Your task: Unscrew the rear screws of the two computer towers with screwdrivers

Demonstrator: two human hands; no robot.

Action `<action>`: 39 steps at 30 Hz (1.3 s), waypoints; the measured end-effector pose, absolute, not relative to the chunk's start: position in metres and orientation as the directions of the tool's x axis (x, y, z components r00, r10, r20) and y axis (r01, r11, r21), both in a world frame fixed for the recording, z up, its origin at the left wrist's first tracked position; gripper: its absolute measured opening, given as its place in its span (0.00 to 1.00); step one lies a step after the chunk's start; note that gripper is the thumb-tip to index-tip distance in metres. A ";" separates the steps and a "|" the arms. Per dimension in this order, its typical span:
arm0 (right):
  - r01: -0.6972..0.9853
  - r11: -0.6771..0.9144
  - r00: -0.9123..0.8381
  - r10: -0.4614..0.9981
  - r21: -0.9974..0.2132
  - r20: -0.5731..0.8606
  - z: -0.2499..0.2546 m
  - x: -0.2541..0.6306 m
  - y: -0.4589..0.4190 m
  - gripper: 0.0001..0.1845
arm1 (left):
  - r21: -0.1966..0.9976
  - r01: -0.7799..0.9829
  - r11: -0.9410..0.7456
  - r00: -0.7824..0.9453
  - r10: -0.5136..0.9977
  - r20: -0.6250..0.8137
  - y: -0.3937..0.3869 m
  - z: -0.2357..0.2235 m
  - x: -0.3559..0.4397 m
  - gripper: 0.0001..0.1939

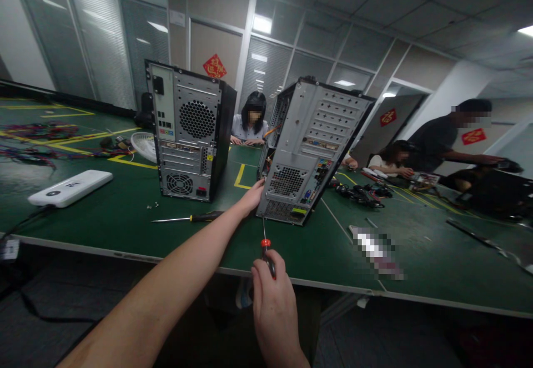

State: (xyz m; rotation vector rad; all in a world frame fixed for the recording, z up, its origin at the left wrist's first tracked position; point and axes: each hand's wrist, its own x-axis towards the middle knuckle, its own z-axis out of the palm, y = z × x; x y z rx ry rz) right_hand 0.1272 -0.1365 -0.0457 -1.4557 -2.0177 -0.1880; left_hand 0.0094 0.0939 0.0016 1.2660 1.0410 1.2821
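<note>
A grey and black computer case (297, 118) stands on the green table with its back panel toward me, leaning in the view. My left hand (253, 195) grips its lower left edge, the fingers partly hidden by the case. Below, my right hand (275, 301) is closed around the dark handle of a screwdriver (265, 242) with a red collar. The screwdriver's shaft points away from me, and its tip meets the bottom edge of the back panel near the left corner. Any screw there is too small to make out.
Left of it stands a second computer case (191, 118). Another screwdriver (187, 218), small screws (156, 205) and a white power bank (70, 188) lie on the table (125, 229). Cables (362, 193) and a blurred-out object (375, 251) are at right. Several people sit or stand beyond.
</note>
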 end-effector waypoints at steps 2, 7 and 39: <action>0.875 0.390 -0.170 0.802 -0.287 0.572 -0.045 0.127 -0.136 0.13 | 0.990 -0.080 -0.114 0.062 0.991 0.119 0.095 0.000 0.010 0.34; 0.836 0.395 -0.127 0.815 -0.382 0.565 -0.047 0.126 -0.138 0.14 | 0.980 -0.103 -0.172 0.046 0.983 0.177 0.100 -0.003 0.012 0.32; 0.843 0.404 -0.131 0.795 -0.356 0.592 -0.046 0.131 -0.136 0.13 | 0.980 -0.097 -0.174 0.047 0.983 0.179 0.095 0.001 0.013 0.31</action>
